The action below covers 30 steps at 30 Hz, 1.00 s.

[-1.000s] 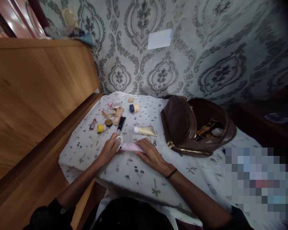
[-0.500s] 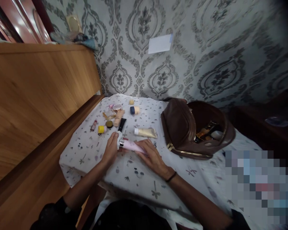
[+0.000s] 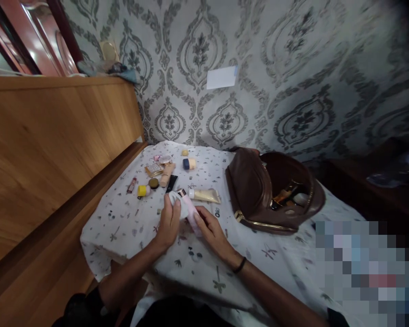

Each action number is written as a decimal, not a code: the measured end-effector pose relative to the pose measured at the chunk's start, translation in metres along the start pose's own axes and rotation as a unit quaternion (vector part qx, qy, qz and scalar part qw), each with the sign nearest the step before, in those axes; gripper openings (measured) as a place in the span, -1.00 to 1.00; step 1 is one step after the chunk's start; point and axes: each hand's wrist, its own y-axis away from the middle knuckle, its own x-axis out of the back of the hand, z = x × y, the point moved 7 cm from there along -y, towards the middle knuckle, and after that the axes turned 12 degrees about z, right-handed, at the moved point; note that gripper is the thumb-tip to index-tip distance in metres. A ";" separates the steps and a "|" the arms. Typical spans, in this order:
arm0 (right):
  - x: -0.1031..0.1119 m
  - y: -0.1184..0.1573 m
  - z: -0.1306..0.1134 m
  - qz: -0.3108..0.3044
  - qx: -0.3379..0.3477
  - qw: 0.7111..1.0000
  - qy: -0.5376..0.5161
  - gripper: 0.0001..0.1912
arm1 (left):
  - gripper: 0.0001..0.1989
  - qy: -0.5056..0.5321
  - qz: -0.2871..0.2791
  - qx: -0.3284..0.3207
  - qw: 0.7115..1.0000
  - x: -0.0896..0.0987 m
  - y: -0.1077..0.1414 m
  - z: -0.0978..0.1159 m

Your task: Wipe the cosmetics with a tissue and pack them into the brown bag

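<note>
In my right hand [image 3: 213, 229] is a pink cosmetic tube [image 3: 192, 213] with a shiny silver cap, tilted with the cap pointing up and to the left. My left hand [image 3: 169, 222] is closed on a white wipe [image 3: 175, 200], which touches the tube near its cap. Just beyond the hands lie a cream-coloured tube [image 3: 206, 195] with a white cap and a black tube [image 3: 171, 184]. A beige tube [image 3: 167, 175] lies beside the black one.
An open brown handbag [image 3: 248, 195] with items inside stands on the right of the patterned cloth [image 3: 122, 245]. Several cosmetics lie at the back left, among them a yellow-capped bottle [image 3: 143, 190] and a navy-capped jar [image 3: 188, 164]. A wooden panel [image 3: 61, 131] borders the left side.
The pink tube has turned from nearly level to a steeper tilt, cap upward. My left hand has shifted right with the wipe, along the tube's side. The camera view has tipped upward slightly.
</note>
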 end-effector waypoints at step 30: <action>-0.003 -0.001 0.032 -0.153 -0.011 0.985 0.085 -0.70 | -0.60 -0.222 -0.271 -0.210 0.913 0.019 -0.009 0.005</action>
